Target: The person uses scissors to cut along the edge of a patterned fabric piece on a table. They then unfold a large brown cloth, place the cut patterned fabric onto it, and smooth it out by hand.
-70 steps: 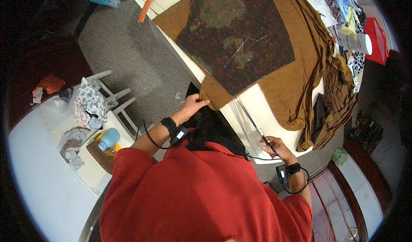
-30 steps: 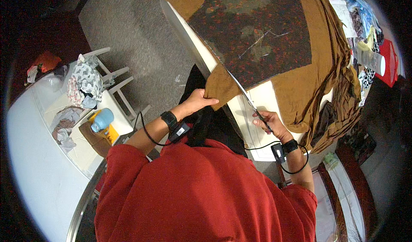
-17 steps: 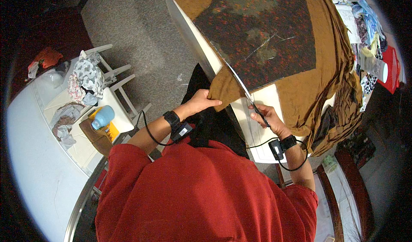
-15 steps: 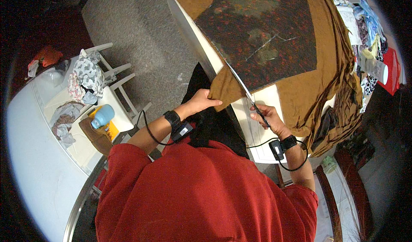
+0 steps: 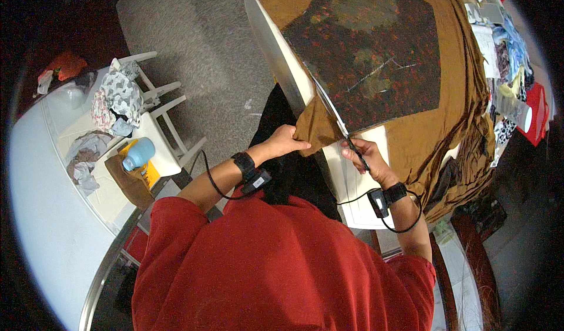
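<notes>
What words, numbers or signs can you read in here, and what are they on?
None can be read.
White label on the left wrist's black box: too small.
Pale patch on the right wrist's black box: too small.
White sheet among the clutter at right: too small and blurred.
Dark patterned piece: pale lines, no letters I can make out.

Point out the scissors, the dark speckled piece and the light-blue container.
Scissors [image 5: 339, 122], head view: on the blades.
Dark speckled piece [image 5: 376, 46], head view: middle of its upper face.
Light-blue container [image 5: 141, 151], head view: on its body.
</notes>
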